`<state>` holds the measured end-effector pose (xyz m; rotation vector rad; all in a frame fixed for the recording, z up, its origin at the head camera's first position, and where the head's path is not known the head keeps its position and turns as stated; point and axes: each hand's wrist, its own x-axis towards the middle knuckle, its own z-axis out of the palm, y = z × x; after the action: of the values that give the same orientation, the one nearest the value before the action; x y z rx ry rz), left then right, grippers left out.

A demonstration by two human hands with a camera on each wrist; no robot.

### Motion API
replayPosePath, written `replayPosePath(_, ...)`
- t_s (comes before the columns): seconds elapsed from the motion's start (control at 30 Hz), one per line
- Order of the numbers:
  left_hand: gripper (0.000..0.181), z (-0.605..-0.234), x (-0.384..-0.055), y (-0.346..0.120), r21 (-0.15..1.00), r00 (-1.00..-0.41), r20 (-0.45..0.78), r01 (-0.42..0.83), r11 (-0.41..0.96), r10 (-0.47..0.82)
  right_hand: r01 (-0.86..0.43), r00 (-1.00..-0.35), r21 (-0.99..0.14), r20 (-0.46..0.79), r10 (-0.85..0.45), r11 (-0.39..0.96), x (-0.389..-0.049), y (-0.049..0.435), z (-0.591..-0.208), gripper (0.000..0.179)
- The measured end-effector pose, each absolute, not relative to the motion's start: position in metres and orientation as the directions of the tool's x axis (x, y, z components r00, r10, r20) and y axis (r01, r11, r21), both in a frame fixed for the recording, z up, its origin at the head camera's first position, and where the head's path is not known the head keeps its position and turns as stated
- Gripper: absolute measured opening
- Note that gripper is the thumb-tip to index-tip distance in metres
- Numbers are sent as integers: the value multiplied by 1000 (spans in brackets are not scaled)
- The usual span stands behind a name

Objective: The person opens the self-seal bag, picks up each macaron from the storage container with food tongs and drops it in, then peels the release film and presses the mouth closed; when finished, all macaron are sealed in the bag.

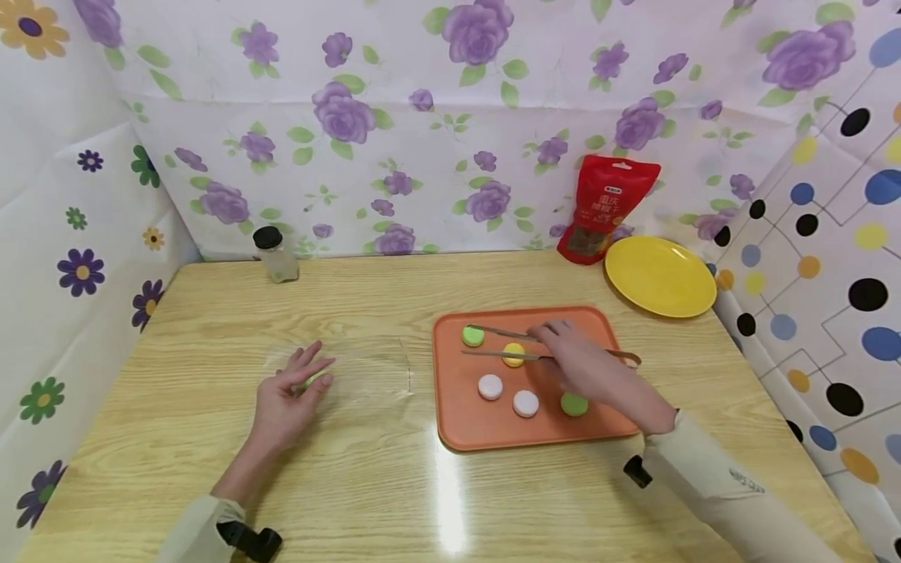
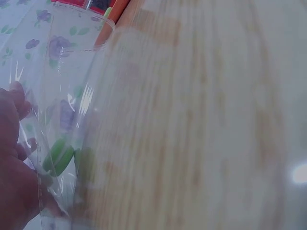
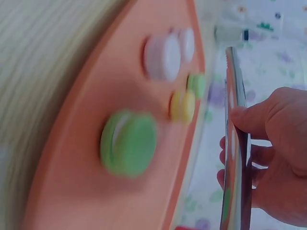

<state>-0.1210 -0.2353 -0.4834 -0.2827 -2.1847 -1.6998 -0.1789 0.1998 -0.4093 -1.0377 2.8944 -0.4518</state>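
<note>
My right hand (image 1: 577,360) grips a pair of metal tongs (image 3: 238,158). The tongs' two arms stand apart above an orange tray (image 1: 486,438), nothing between their tips. On the tray lie a light green macaron (image 1: 473,336), a yellow macaron (image 1: 514,356), two pale macarons (image 1: 490,386) and a darker green macaron (image 3: 128,143) near the right wrist. At the left, my left hand (image 1: 288,395) holds the closed end of a clear plastic bag (image 1: 369,371) lying on the table, its mouth toward the tray. Inside the bag, by the fingers, sits another green macaron (image 2: 58,157).
A small jar with a black lid (image 1: 278,254) stands at the back left. At the back right are a red pouch (image 1: 608,203) and a yellow plate (image 1: 660,276). Flowered and dotted sheets wall in the wooden table (image 1: 366,500).
</note>
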Motion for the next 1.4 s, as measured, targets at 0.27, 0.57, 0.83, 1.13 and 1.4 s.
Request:
replayPosePath(0.27, 22, -484, -118, -236, 885, -913, 406, 379, 270, -50, -621, -782, -223, 102, -615, 751, -199, 218, -423, 37)
replayPosePath(0.57, 24, -487, -117, -237, 890, -914, 403, 381, 249, -40, -613, -787, -192, 63, -613, 767, -210, 211, -430, 37)
replayPosePath(0.83, 24, -487, -117, -237, 888, -914, 403, 379, 259, -41, -622, -778, -194, 41, -627, 759, -217, 206, -430, 33)
replayPosePath(1.13, 24, -485, -115, -236, 891, -917, 396, 373, 259, -42, -596, -793, -228, 10, -610, 770, -219, 201, -428, 33)
replayPosePath(1.4, 25, -482, -119, -235, 881, -914, 406, 384, 276, -25, -644, -758, -262, 86, -647, 719, -212, 198, -425, 32)
